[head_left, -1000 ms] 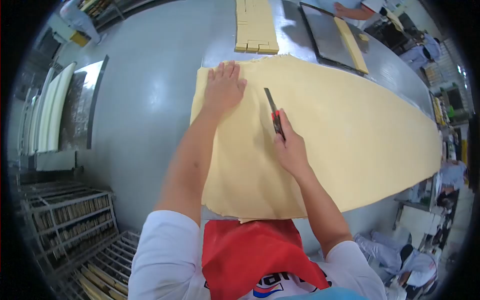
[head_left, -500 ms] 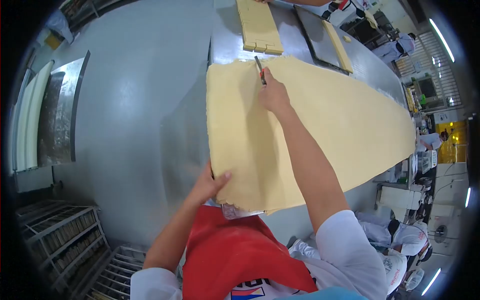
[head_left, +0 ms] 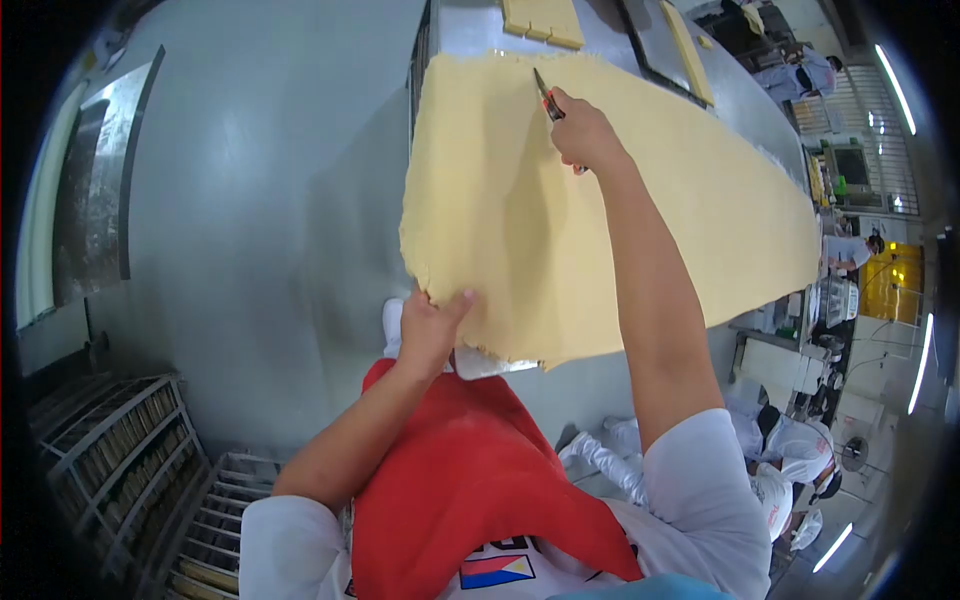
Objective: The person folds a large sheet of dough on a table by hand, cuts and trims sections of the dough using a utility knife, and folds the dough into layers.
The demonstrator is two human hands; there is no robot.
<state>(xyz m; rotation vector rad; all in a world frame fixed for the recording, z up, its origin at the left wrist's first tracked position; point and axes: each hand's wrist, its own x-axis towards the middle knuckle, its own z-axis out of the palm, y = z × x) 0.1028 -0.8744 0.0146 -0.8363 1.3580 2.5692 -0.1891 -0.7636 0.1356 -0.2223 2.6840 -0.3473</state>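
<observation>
In the head view, the right hand (head_left: 590,135) is holding a knife (head_left: 549,101) in a closed grip, its blade (head_left: 540,80) pointing toward the far edge of the dough sheet (head_left: 690,220) lying on the bench (head_left: 465,30). The left hand (head_left: 428,330) is touching the sheet's near left corner, thumb (head_left: 463,303) on top; whether its grip is pinching, I cannot tell.

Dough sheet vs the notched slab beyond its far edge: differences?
Size: the dough sheet spreads wide; the notched slab, cropped by the frame, looks far narrower.
Edges: the sheet's are ragged in places; the slab's are straighter, with cuts at the near end.
Contact: the left hand touches the sheet; no hand touches the slab's visible part.
Both: pale yellow, on the metal table.
</observation>
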